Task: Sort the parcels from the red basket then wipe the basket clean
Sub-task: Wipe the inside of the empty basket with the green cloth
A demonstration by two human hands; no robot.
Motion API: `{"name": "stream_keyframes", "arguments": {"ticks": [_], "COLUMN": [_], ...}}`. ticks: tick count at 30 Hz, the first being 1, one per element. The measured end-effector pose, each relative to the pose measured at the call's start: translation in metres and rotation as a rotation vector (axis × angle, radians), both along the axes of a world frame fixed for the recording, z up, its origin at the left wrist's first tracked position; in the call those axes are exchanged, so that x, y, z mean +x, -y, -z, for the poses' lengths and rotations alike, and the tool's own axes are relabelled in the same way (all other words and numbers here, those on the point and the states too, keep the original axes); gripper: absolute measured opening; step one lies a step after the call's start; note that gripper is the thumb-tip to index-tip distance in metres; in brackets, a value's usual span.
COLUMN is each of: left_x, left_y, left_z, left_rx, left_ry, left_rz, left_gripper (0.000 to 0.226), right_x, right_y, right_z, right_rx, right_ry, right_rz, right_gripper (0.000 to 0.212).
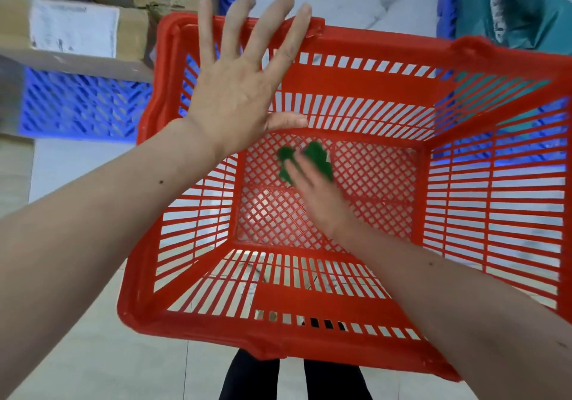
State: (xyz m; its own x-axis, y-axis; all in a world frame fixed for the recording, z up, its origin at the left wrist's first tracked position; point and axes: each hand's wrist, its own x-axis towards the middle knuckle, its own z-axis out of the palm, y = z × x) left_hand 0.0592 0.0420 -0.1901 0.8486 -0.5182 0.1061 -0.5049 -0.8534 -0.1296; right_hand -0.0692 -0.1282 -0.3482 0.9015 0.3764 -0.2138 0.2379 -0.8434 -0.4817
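The red basket [510, 183] fills the middle of the head view and holds no parcels. Inside it, my right hand [318, 195] presses a small green cloth [318, 158] against the mesh bottom; its fingers lie over the cloth and look blurred. My left hand [241, 84] is spread flat with straight fingers above the basket's far left corner, its fingertips near the far rim. It holds nothing.
Cardboard parcels [77, 28] with white labels sit in a blue crate [80, 105] at the upper left. Another blue crate [445, 3] at the upper right holds a teal bag parcel [520, 3]. Pale floor tiles lie below, and dark trouser legs [294, 381] show under the basket.
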Motion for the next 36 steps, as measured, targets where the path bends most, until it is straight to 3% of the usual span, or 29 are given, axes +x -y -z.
{"name": "stream_keyframes", "arguments": {"ticks": [4,8,10,12,15,17,19,21,24,26,30,31,34,36], "left_x": [0.001,0.001,-0.001,-0.002,-0.003,-0.003,-0.003,-0.003,-0.003,-0.003,-0.002,-0.002,-0.003,-0.004], "left_y": [0.003,0.005,0.007,0.009,0.011,0.011,0.011,0.011,0.01,0.01,0.011,0.011,0.013,0.014], "left_z": [0.004,0.008,0.01,0.01,0.011,0.011,0.011,0.01,0.011,0.012,0.015,0.016,0.015,0.018], "left_rx": [-0.009,-0.013,-0.023,-0.042,-0.062,-0.06,-0.059,-0.061,-0.068,-0.07,-0.08,-0.08,-0.092,-0.113], "left_ry": [0.009,0.015,0.028,0.029,0.021,0.027,0.025,0.025,0.029,0.036,0.073,0.082,0.093,0.107], "left_rz": [-0.016,-0.041,-0.049,-0.057,-0.075,-0.077,-0.074,-0.07,-0.064,-0.059,-0.054,-0.053,-0.057,-0.05], "left_gripper": [0.114,0.116,0.116,0.117,0.118,0.119,0.12,0.119,0.118,0.118,0.118,0.117,0.116,0.116], "right_x": [-0.007,-0.023,-0.014,0.001,0.018,0.015,0.0,-0.017,-0.014,0.0,0.038,0.047,0.058,0.056], "right_y": [-0.048,0.006,0.048,0.07,0.038,-0.006,-0.039,-0.037,0.015,0.057,0.056,0.034,-0.032,-0.048], "right_z": [0.005,0.007,0.002,0.0,0.0,0.001,0.003,0.007,-0.001,-0.006,-0.018,-0.02,-0.012,0.004], "right_rx": [0.127,0.113,0.048,0.005,-0.043,-0.011,0.111,0.179,0.1,0.006,-0.04,-0.011,0.002,-0.056], "right_ry": [-0.085,-0.093,0.002,0.088,0.048,0.008,-0.016,-0.103,-0.175,-0.077,0.023,0.032,0.171,0.191], "right_rz": [-0.343,-0.765,-0.736,-0.551,-0.13,-0.002,-0.147,-0.47,-0.815,-0.716,-0.038,-0.002,-0.264,-0.32], "right_gripper": [0.088,0.075,0.069,0.064,0.073,0.08,0.079,0.074,0.074,0.065,0.068,0.07,0.056,0.049]}}
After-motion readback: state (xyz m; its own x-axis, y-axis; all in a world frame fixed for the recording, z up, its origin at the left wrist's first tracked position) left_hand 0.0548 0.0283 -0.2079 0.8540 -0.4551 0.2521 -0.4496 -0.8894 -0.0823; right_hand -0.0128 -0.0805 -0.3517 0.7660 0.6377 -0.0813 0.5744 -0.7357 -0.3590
